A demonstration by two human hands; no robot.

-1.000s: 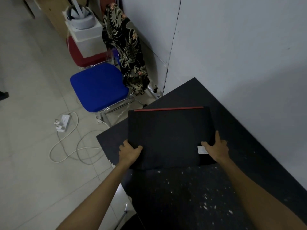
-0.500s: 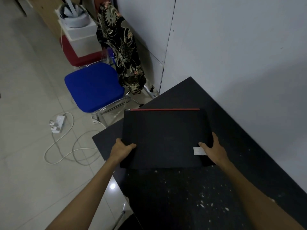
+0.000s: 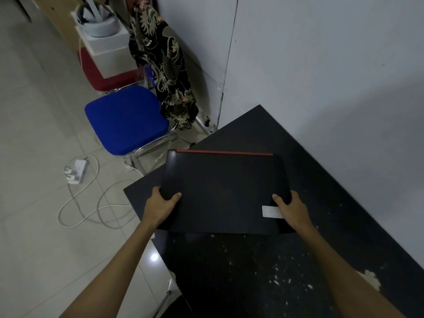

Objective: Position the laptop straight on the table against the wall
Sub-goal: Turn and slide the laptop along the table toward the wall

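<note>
A closed black laptop with a red strip along its far edge and a white sticker near its right front corner sits at an angle to the wall, over the black table. Its left part overhangs the table's left edge. My left hand grips the laptop's near left corner, thumb on the lid. My right hand grips the near right corner, thumb beside the sticker. The white wall runs along the table's right side, apart from the laptop.
A blue-seated chair with a patterned dark garment on its back stands beyond the table's left corner. A white power strip and cable lie on the tiled floor. The table top near me is speckled with chipped paint.
Both hands have shifted their hold toward the laptop's near corners, and the laptop has slid slightly left, further over the table's left edge. The view has turned a little.
</note>
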